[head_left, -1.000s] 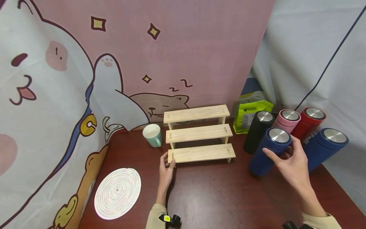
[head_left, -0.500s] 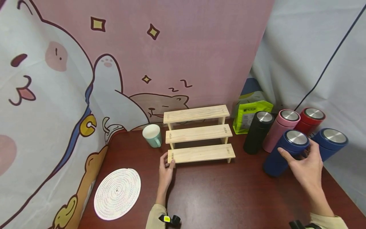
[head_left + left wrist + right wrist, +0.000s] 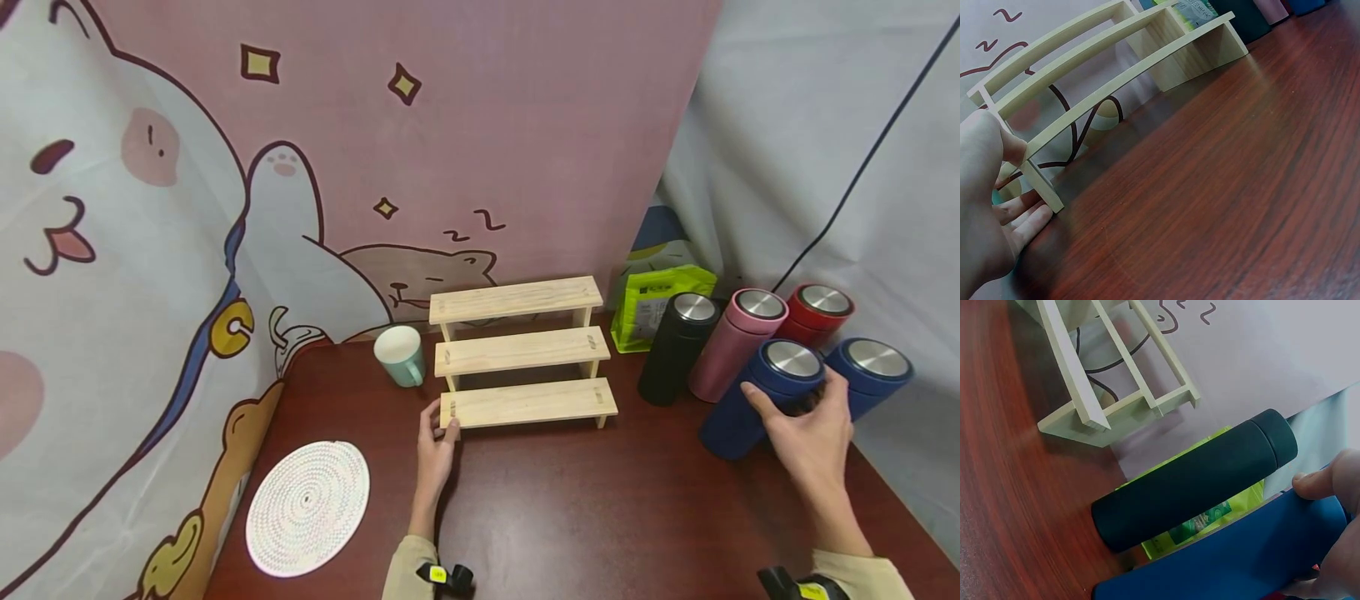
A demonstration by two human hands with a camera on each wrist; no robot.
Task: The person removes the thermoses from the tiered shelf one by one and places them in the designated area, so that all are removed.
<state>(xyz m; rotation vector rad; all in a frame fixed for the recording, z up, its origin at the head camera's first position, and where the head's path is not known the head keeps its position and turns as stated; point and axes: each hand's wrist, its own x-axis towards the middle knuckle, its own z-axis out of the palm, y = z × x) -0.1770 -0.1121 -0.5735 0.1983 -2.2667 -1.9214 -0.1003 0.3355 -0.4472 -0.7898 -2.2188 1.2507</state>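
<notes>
In the head view, my left hand (image 3: pixel 437 446) grips the left end of a three-step wooden shelf (image 3: pixel 528 403). From the left wrist view, the thumb lies at the lowest board and the fingers reach around the side support (image 3: pixel 1044 187). My right hand (image 3: pixel 813 437) holds a blue thermos (image 3: pixel 738 417) with a steel-topped lid, thumb on the near left side and fingers around the right. The thermos stands nearly upright in front of a pink thermos (image 3: pixel 735 354) and beside a second blue thermos (image 3: pixel 855 400). A black thermos (image 3: pixel 670 358) stands to their left.
A red thermos (image 3: pixel 813 312) is at the back right, and a lime-green pouch (image 3: pixel 637 321) leans behind the black one. Left of the shelf is a mint mug (image 3: pixel 401 358). A round woven mat (image 3: pixel 307 508) lies at the left of the brown table (image 3: pixel 570 517). Fabric walls enclose the back and sides.
My right hand has moved the blue thermos to the right, up to the other thermoses, uncovering more of the pink one. The left hand and the shelf have stayed put.
</notes>
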